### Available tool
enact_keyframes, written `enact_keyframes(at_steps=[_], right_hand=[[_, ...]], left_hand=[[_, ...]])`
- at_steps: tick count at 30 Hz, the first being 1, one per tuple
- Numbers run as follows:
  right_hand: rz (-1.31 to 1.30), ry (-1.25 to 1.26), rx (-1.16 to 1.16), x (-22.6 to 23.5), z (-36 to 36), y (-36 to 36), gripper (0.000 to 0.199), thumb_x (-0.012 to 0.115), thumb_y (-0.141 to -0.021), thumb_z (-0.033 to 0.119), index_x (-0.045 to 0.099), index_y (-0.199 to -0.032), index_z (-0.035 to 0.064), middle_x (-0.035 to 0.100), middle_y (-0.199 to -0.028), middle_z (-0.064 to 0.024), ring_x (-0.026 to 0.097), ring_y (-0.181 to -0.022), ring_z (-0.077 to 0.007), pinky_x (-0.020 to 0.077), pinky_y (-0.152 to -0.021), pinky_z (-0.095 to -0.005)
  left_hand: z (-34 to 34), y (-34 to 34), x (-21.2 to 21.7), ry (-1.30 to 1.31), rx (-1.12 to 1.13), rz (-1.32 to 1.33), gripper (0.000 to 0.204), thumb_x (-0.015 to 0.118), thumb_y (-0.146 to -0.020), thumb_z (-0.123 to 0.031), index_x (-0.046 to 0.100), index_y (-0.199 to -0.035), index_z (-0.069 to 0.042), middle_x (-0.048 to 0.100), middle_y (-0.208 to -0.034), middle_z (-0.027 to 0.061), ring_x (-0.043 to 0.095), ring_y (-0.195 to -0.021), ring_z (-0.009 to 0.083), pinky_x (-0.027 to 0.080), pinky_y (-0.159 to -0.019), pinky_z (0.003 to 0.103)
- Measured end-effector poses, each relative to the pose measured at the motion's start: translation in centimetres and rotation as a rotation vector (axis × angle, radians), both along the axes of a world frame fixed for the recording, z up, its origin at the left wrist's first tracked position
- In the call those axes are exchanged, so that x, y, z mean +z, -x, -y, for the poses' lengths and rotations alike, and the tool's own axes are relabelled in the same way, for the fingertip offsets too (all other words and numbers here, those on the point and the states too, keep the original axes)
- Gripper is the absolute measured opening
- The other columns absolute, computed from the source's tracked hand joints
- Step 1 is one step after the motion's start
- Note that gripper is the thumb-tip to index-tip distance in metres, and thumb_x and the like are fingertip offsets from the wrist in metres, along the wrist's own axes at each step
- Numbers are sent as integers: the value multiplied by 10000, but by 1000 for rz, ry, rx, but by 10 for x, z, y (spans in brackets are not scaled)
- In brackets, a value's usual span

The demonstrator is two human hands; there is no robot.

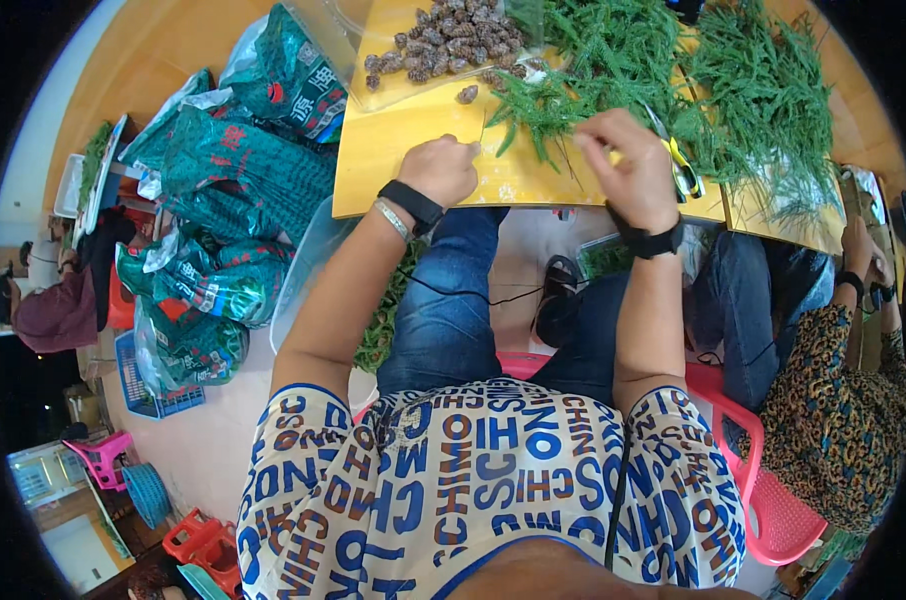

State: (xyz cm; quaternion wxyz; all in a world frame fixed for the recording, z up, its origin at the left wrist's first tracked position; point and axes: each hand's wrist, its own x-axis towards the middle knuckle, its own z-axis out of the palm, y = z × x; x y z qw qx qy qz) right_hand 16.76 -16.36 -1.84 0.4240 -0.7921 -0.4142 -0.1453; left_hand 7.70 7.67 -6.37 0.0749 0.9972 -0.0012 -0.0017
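Note:
My left hand [441,170] is closed over the near edge of the yellow table [383,130], thumb and forefinger pressed together; anything in its grip is too small to make out. To its right, my right hand [628,165] is curled, with thumb and forefinger near each other beside a green artificial pine sprig [538,112]. Whether it pinches a stem I cannot tell. Pliers with yellow-and-black handles [685,172] lie just right of that hand. Beyond my hands is a heap of brown pine cones [458,38], with one loose cone [467,94] nearer me.
Piles of green artificial branches [758,100] cover the table's right side. Stuffed green plastic sacks [243,165] stand at left above a blue crate [158,385]. A co-worker in a patterned top [833,420] sits at right. A pale tub [308,270] of greenery stands by my left leg.

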Motion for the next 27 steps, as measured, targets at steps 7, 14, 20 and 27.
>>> enact_keyframes(at_steps=[7,14,20,27], right_hand=[[38,401,154,-35,-26,20,130,640,-775,89,667,-898,58,622,-814,-113,625,-780,-314,504,-684,-399],[10,348,-57,-62,-6,37,211,653,-757,108,670,-961,59,610,-848,-121,609,-797,-323,498,-711,-415],[40,304,-118,-75,2,28,307,713,-682,91,675,-986,74,619,-936,-109,589,-902,-315,490,-779,-403],[64,290,-23,-77,2,27,409,750,-631,78,670,-1031,105,607,-1042,-70,554,-1004,-294,461,-859,-398]], left_hand=[[36,16,-1,70,4,17,337,496,-783,-141,675,-1067,-121,642,-755,196,642,-749,357,511,-680,489],[55,24,5,142,1,-17,357,486,-784,-132,681,-1083,-128,660,-796,205,648,-789,365,513,-708,490],[62,17,-1,307,-34,-34,358,480,-807,-154,690,-1094,-120,669,-872,211,643,-856,365,507,-766,459],[36,17,-21,650,1,134,300,523,-843,-184,700,-1028,-28,700,-911,157,668,-819,283,506,-774,374]])
